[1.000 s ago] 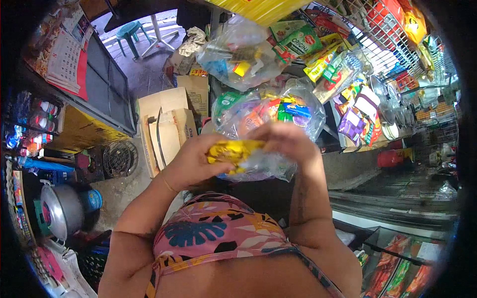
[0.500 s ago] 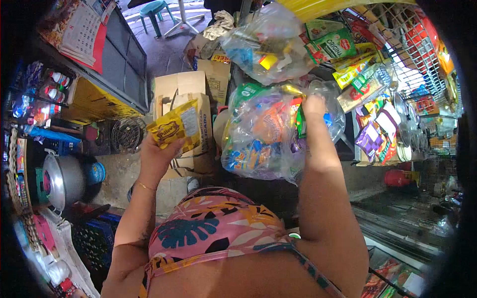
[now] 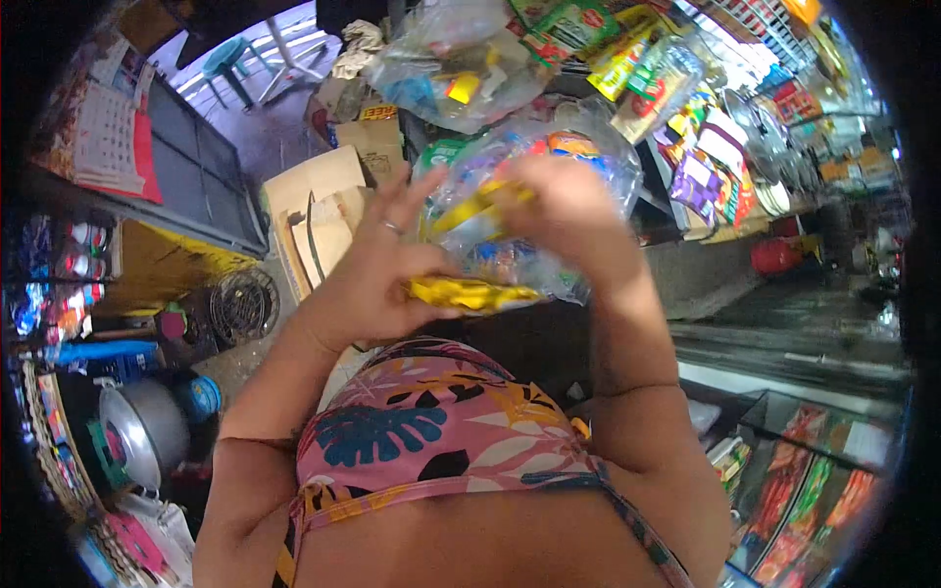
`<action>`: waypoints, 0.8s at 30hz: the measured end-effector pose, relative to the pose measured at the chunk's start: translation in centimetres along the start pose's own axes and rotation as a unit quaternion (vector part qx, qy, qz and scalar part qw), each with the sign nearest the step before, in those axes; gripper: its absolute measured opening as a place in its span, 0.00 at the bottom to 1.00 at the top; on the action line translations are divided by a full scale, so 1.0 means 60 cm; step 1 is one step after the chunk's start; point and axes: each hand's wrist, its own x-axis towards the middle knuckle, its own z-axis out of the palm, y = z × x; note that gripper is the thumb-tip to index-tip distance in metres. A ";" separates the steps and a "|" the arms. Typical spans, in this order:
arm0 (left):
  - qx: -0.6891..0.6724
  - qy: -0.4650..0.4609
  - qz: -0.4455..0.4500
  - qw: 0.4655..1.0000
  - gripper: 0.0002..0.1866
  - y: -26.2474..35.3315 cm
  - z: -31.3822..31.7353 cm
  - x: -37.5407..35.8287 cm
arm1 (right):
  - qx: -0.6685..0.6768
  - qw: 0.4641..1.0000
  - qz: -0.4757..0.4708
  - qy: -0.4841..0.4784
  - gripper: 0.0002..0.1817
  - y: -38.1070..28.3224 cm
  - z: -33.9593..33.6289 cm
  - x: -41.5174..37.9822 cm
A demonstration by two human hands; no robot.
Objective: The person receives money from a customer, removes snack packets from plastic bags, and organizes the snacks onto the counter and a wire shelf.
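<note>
My left hand [image 3: 377, 265] pinches a yellow snack packet [image 3: 475, 294] low in front of my body, with its thumb on the packet and its other fingers spread upward. Blurred by motion, my right hand [image 3: 573, 211] grips a second yellow snack packet [image 3: 480, 208], which sits just above the first. Behind both hands lies a clear plastic bag [image 3: 613, 162] with colourful snack packs inside. The hands hide part of this bag.
Another clear bag [image 3: 431, 88] of packs stands behind. An opened cardboard box [image 3: 319, 211] is at the left, near a metal pot [image 3: 147, 431]. Snack packs [image 3: 696, 186] lie on a ledge at the right, and a glass case [image 3: 804, 470] stands lower right.
My right hand has come out of the plastic bag with a yellow packet. My left hand has moved right with its packet, now seen nearly edge-on. The view has shifted.
</note>
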 end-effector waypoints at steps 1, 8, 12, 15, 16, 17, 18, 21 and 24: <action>-0.042 -0.020 0.019 0.999 0.21 0.001 0.011 0.010 | 0.076 0.997 -0.004 -0.012 0.11 -0.040 0.016 0.006; -0.159 0.070 -0.249 0.953 0.22 -0.061 0.001 -0.078 | 0.358 0.816 0.319 0.323 0.09 0.147 0.099 -0.031; -0.251 0.239 -0.412 0.843 0.16 -0.127 -0.031 -0.162 | 0.108 0.887 0.447 0.048 0.11 0.390 0.337 -0.232; -0.319 0.321 -0.410 0.792 0.14 -0.132 -0.047 -0.194 | 0.508 0.756 0.392 0.126 0.11 0.196 0.342 -0.164; -0.338 0.339 -0.405 0.779 0.13 -0.131 -0.049 -0.206 | 0.622 0.663 0.378 0.175 0.12 0.167 0.352 -0.147; -0.337 0.336 -0.415 0.775 0.14 -0.132 -0.047 -0.220 | 0.589 0.671 0.416 0.169 0.12 0.173 0.368 -0.146; -0.337 0.333 -0.424 0.772 0.14 -0.135 -0.040 -0.235 | 0.554 0.680 0.452 0.163 0.12 0.194 0.390 -0.148; -0.327 0.324 -0.430 0.777 0.15 -0.134 -0.035 -0.265 | 0.294 0.877 0.351 0.150 0.10 0.367 0.438 -0.201; -0.329 0.333 -0.441 0.766 0.15 -0.128 -0.028 -0.293 | 0.566 0.657 0.421 0.264 0.07 0.338 0.331 -0.160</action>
